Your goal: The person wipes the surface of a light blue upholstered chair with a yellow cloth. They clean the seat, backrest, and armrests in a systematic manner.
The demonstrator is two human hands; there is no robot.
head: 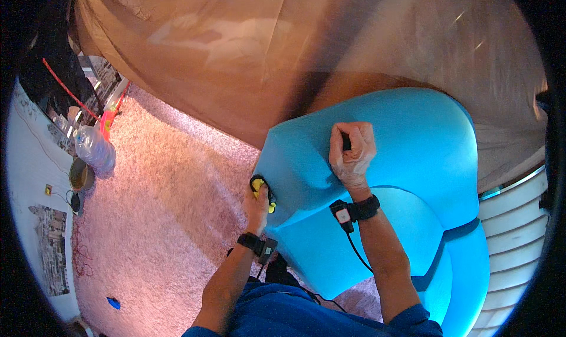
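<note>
My left hand point(258, 204) is closed around a small black and yellow object point(261, 187) at the left edge of a blue upholstered armchair point(411, 133); its exact kind I cannot tell. Over the chair's broad blue top surface is my right hand point(352, 153), with its fingers curled in. A dark gap shows between the thumb and fingers; whether something small is pinched there I cannot tell. Both wrists wear black straps with small boxes and cables.
Brown sheeting point(212, 49) hangs beyond the chair. Pink carpet point(168, 195) lies at left, with a blue item point(113, 303) on it. A clear plastic bottle point(95, 149) and a round container point(79, 174) stand by the left wall. A ribbed white surface point(513, 231) is at right.
</note>
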